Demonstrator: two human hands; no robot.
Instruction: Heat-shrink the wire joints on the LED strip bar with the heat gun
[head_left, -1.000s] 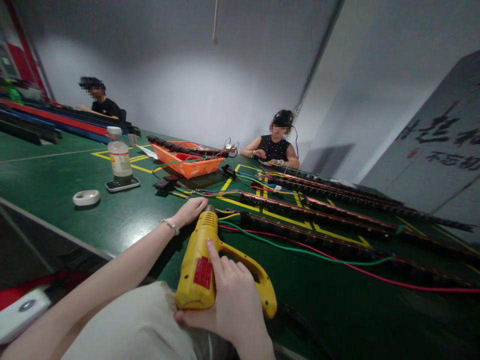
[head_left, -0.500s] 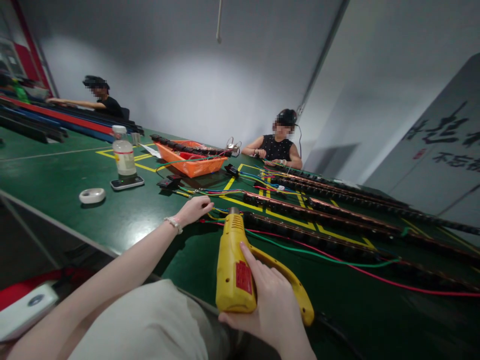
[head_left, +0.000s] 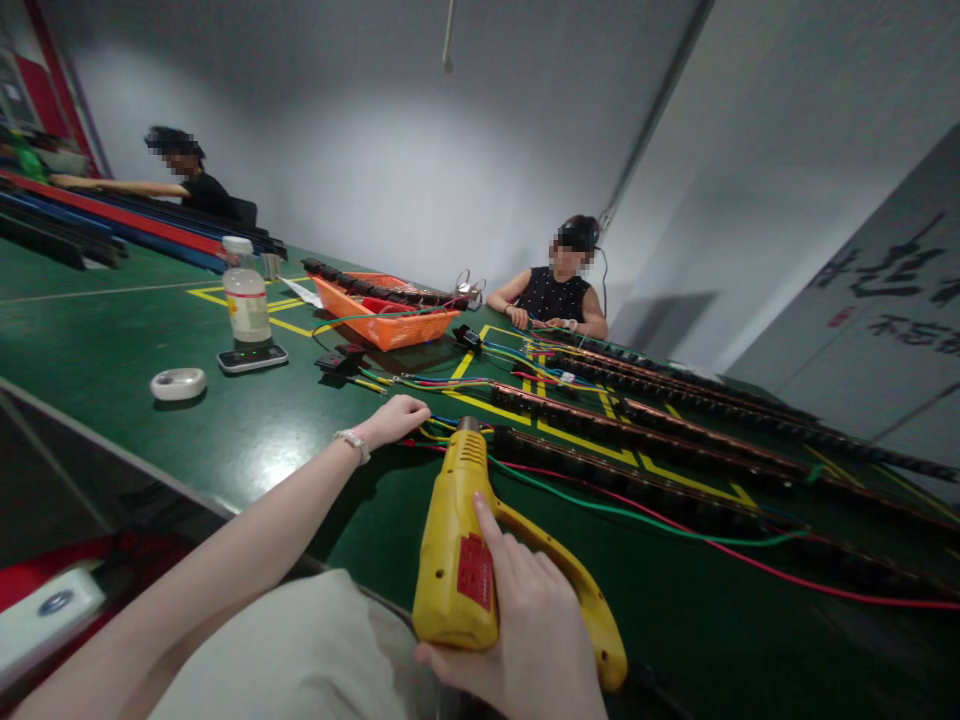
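Note:
My right hand is wrapped round the grip of a yellow heat gun with a red label. Its nozzle points away from me at the near end of a long black power strip and a bundle of coloured wires. My left hand lies on the green table, fingers curled over those wire ends; I cannot make out exactly what it pinches. A beaded bracelet sits on the left wrist. Green and red wires trail to the right.
Several more long power strips lie side by side to the right. An orange basket, a bottle on a small scale, and a white tape roll stand on the left. Two people sit at the far side.
The heat gun and my right hand moved right and forward from beside my left hand, then settled. My left hand stayed on the wire ends.

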